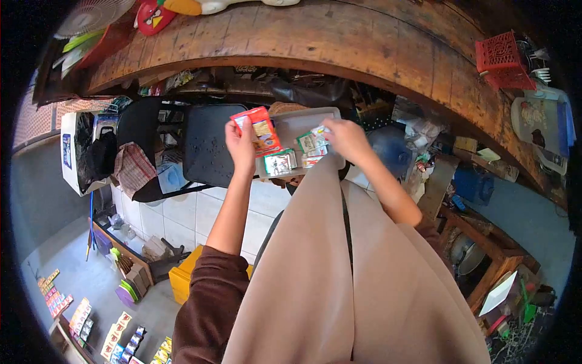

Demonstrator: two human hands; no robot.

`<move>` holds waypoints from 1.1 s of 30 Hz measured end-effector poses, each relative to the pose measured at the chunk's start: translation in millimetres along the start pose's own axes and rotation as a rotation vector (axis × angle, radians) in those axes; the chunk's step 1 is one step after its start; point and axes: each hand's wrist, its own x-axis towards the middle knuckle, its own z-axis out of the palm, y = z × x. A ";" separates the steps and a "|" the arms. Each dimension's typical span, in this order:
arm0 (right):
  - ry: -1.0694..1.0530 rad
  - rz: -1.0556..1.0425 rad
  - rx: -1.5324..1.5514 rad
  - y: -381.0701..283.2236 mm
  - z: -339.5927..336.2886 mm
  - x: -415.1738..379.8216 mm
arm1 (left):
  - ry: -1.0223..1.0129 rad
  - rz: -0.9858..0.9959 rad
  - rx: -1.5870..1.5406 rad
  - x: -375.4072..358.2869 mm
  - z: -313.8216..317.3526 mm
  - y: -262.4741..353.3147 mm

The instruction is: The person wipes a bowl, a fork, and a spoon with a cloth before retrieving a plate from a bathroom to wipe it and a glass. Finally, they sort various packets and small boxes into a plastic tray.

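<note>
My left hand (240, 145) grips a red-orange sachet (262, 130) above the left side of a shallow grey tray (330, 113). On the tray's right side, my right hand (348, 141) has its fingers pinched at the edge of a green-and-white sachet (310, 142). Another green-edged white packet (279, 162) lies in the tray below the red one. A red-and-white packet (311, 161) sits to its right, partly covered by the beige cloth (303, 255) I wear. That cloth also hides the tray's lower right part.
A wooden counter (291, 45) curves across the top, with a red plastic basket (498, 53) at its right. Left of the tray is a black chair (209, 142), with a checked cloth (134, 170) further left. A yellow box (185, 276) stands on the floor.
</note>
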 end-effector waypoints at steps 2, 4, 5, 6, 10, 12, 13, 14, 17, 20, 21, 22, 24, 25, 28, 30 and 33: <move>-0.046 -0.114 -0.170 19.1 53.0 4.0 | -0.104 -0.048 0.167 5.6 -10.4 -24.4; -0.126 -0.101 -0.245 37.4 103.7 3.4 | -0.324 -0.023 0.267 5.5 0.6 -18.8; -0.186 -0.111 -0.320 41.1 121.8 0.5 | -0.345 0.035 0.179 6.0 10.7 -27.8; -0.244 -0.120 -0.396 40.8 130.8 -1.3 | -0.420 0.104 0.273 10.0 17.4 -31.4; -0.314 0.112 -0.291 27.6 138.3 -2.1 | -0.605 0.293 0.432 23.2 45.5 -49.5; -0.197 0.061 -0.302 33.1 144.8 -4.5 | -0.676 0.372 0.522 31.2 51.1 -51.1; -0.090 0.008 -0.311 35.8 148.5 -6.3 | -0.777 0.342 0.687 39.7 52.8 -59.2; -0.084 0.013 -0.314 38.1 152.3 -7.5 | -0.876 0.310 0.853 46.1 53.4 -67.2; -0.086 0.061 -0.292 35.0 152.3 -9.7 | -0.766 0.428 0.964 50.2 55.4 -67.7; -0.070 0.068 -0.319 31.4 149.8 -9.9 | -0.677 0.462 1.053 52.0 52.6 -64.9; -0.078 0.076 -0.313 31.5 149.8 -10.7 | -0.648 0.477 1.070 52.1 51.1 -66.1; -0.074 0.080 -0.313 30.8 149.9 -12.3 | -0.617 0.492 1.086 53.0 49.8 -66.7; 0.015 0.046 -0.239 30.3 150.0 -15.4 | -0.617 0.555 1.114 54.5 47.2 -66.1; -0.023 0.056 -0.226 31.4 149.5 -15.4 | -0.612 0.545 1.114 54.2 46.0 -65.2; 0.013 0.031 -0.193 29.7 144.3 -15.3 | -0.622 0.548 1.108 56.8 41.1 -65.7; -0.041 0.060 -0.219 32.6 138.0 -10.7 | -0.647 0.542 1.058 58.3 40.1 -64.0; -0.060 0.056 -0.210 43.3 137.6 -3.4 | -0.667 0.508 1.051 61.2 41.2 -60.7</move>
